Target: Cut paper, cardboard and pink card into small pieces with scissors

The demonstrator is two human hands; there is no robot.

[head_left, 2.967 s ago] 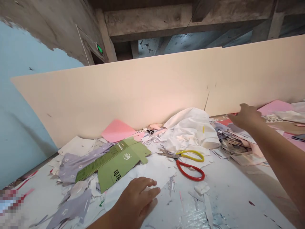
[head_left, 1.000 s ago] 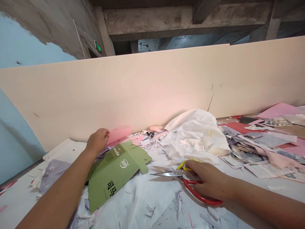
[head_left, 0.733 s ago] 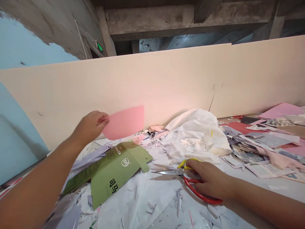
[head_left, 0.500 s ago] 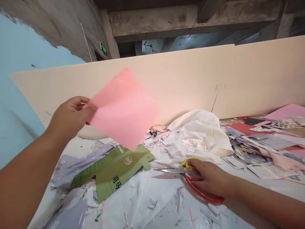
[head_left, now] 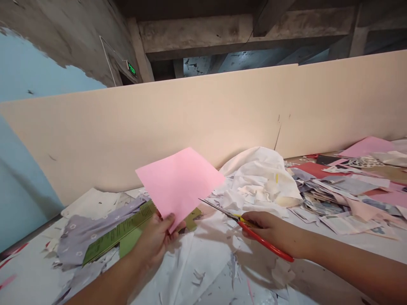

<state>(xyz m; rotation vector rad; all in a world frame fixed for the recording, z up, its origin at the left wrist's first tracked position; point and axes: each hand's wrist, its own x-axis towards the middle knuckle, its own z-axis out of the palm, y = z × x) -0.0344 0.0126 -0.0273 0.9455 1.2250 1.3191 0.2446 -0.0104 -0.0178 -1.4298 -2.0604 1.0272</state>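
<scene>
A square of pink paper (head_left: 181,180) is pinched at its lower corner by my left hand (head_left: 160,237), thumb on top. My right hand (head_left: 270,233) grips a pair of scissors (head_left: 260,241) with red and yellow handles. Their blades point left, and the tip is close to the right edge of the paper; I cannot tell whether it touches. Partly hidden behind my left hand lies a flat green printed carton (head_left: 117,231).
Crumpled white sheeting (head_left: 263,178) lies behind the scissors. Piled paper pieces (head_left: 333,199) cover the right side. A lilac patterned sheet (head_left: 79,235) lies at left. A tall beige board (head_left: 159,123) borders the far edge. Small scraps litter the white surface.
My left hand has brought the pink paper down and now holds it by its lower corner instead of its left one. The scissors have lifted, with their tip now near the paper.
</scene>
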